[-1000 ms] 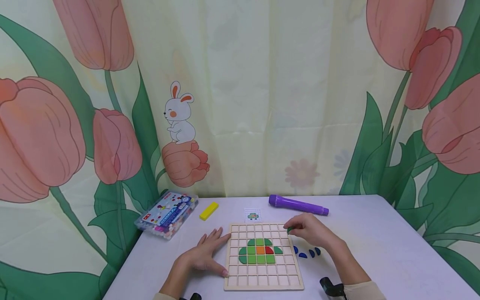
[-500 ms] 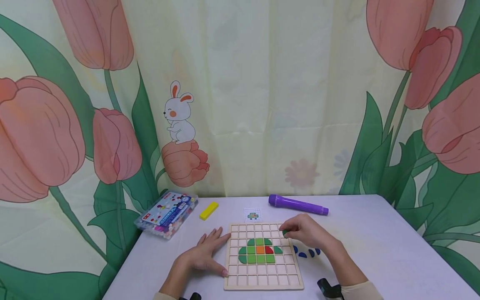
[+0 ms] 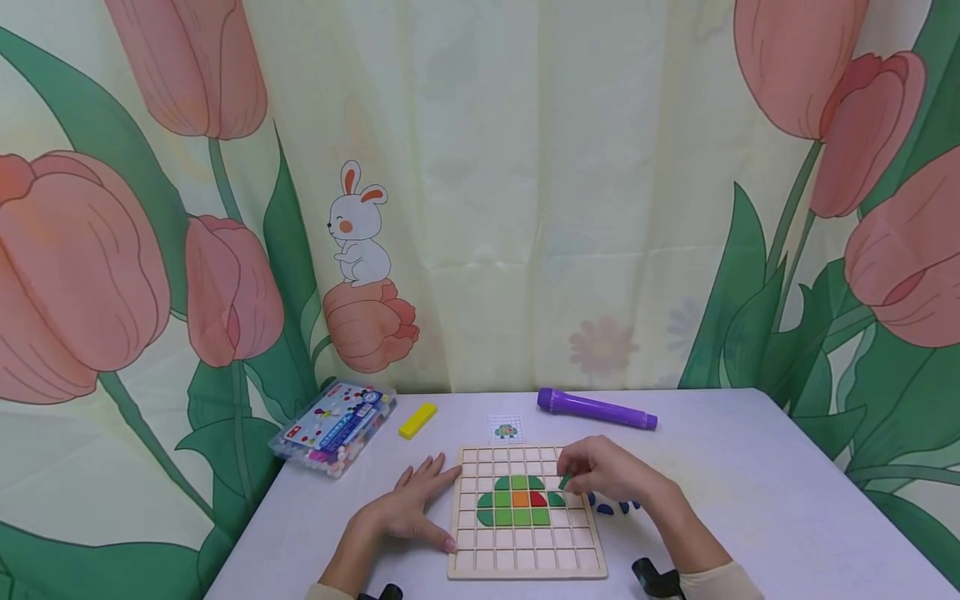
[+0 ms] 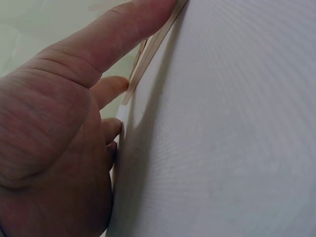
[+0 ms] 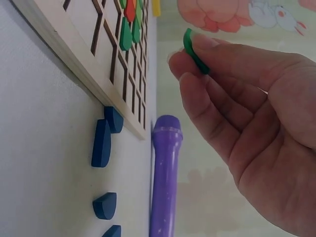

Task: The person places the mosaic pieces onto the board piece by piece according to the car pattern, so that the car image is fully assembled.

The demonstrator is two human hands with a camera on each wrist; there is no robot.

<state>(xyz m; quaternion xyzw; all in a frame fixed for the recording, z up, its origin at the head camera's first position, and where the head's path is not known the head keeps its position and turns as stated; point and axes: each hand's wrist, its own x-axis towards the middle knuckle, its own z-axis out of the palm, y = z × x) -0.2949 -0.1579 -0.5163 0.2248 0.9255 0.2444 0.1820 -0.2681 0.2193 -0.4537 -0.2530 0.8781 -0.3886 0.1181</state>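
A wooden grid board (image 3: pixel 525 564) lies on the table, with green, orange and red tiles filling part of its middle. My left hand (image 3: pixel 411 507) is spread flat beside the board, thumb and index fingertip at its left edge; the left wrist view shows the thumb (image 4: pixel 118 37) along the wooden rim. Over the board's right side, my right hand (image 3: pixel 615 469) pinches a dark green, round-edged tile (image 5: pixel 196 53) between thumb and fingers, above the surface. Several blue half-round tiles (image 5: pixel 101 143) lie on the table just right of the board, partly below the right hand.
Behind the board lies a small picture card (image 3: pixel 506 430) with a gridded, coloured pattern. A purple microphone-shaped thing (image 3: pixel 597 410) is at the back right. Back left are a yellow block (image 3: pixel 417 422) and a clear plastic box (image 3: pixel 333 429) of small pieces.
My right hand has moved left and toward the near side with the green tile, from the board's upper right corner to above its right-hand cells. The left hand has stayed put.
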